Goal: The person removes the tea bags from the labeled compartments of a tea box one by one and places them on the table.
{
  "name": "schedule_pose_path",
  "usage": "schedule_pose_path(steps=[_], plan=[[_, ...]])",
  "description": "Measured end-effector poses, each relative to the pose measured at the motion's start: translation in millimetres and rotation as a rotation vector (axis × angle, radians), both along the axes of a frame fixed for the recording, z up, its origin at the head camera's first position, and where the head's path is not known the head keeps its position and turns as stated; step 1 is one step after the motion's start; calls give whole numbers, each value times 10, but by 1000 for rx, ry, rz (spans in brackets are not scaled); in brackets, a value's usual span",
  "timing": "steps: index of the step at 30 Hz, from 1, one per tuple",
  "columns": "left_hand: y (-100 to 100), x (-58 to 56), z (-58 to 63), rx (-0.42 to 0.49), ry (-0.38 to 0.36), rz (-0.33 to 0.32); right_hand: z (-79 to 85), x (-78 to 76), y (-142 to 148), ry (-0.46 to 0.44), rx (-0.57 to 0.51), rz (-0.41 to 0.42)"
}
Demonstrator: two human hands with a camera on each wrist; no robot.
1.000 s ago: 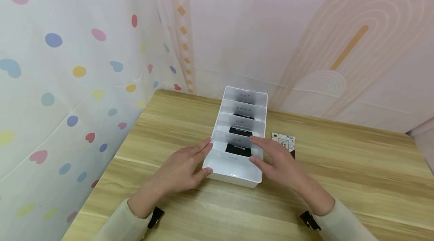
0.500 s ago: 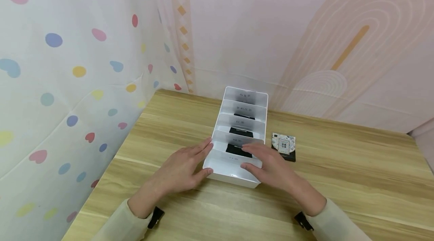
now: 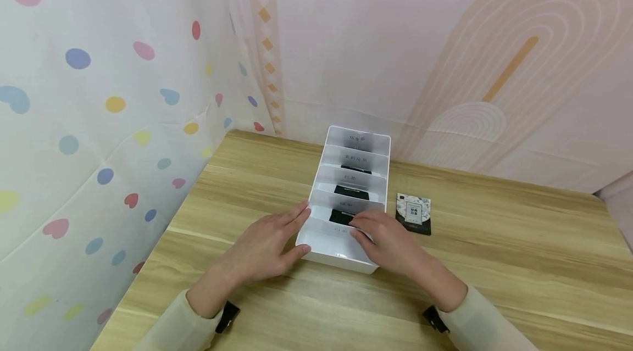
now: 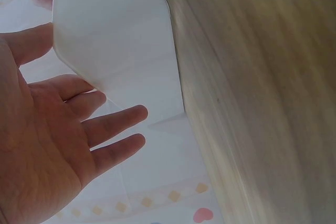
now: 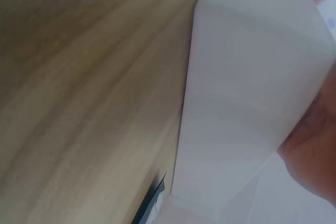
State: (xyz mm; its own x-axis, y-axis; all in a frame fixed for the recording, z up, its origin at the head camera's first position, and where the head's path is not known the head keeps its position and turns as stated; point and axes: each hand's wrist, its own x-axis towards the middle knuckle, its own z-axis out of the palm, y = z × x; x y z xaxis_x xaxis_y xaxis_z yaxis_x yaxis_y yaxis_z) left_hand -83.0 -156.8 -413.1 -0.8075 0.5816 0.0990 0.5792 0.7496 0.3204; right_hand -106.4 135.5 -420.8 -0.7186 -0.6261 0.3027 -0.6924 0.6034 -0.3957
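Note:
A long white plastic organizer box (image 3: 341, 252) with several labelled compartments stands on the table. My left hand (image 3: 264, 244) rests against its near left side, thumb at the front corner; in the left wrist view the fingers (image 4: 118, 126) are extended along the outer wall. My right hand (image 3: 393, 238) reaches over the near right rim, index finger and thumb drawn close together at the front divider. A black packet (image 3: 341, 217) lies just behind that divider, partly hidden by this hand. I cannot tell whether the fingers pinch it.
To the right of the box lies a flat tea sachet (image 3: 414, 213) with a floral print and black lower edge. More black packets (image 3: 351, 193) sit in farther compartments. Patterned curtains (image 3: 336, 65) hang behind and to the left of the wooden table (image 3: 494, 241).
My right hand has moved left from the box's right rim to the front divider, its thumb and index finger coming closer together. The left hand and the box have stayed put.

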Motion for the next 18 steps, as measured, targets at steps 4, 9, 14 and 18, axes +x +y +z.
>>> schedule_pose_path(steps=[4, 9, 14, 18], plan=[[-5, 4, 1, -3, -1, -1, -19, -7, -10, 36, -9, 21], [-7, 5, 1, -2, -8, -2, -28, -8, -18, 44, -17, 32], [-6, 1, 5, 4, -10, -2, -32, -10, -27, 30, -38, 34], [-6, -2, 7, -2, -6, -5, -24, -11, -27, 3, -54, 23]])
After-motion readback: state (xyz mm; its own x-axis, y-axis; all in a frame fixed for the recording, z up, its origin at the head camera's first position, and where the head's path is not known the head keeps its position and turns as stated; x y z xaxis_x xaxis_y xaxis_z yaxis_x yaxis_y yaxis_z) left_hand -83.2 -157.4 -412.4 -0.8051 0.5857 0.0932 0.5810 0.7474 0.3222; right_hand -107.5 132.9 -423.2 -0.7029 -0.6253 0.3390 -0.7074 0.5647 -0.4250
